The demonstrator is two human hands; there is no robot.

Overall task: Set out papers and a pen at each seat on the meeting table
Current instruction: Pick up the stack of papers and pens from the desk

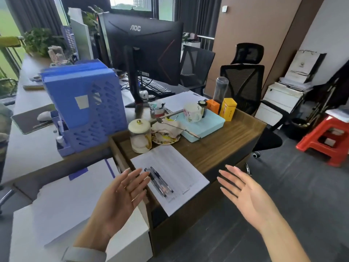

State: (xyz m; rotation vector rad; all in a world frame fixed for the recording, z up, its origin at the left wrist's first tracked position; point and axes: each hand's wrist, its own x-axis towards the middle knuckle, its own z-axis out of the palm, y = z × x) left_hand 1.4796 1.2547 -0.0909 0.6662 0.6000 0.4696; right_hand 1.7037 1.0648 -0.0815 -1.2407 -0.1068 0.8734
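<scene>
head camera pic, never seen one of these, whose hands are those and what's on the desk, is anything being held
There is one picture, taken by a wide-angle camera worn on a person's head, looking forward and down. The left hand and right hand are that person's own, both open and empty, raised over the near end of a wooden desk. On the desk lies a sheet of paper with a few pens resting on it, beside the left fingertips. Behind stand a lidded jar, a light blue tray with a cup, and a monitor.

Pens (159, 181) atop papers (175, 176)
</scene>
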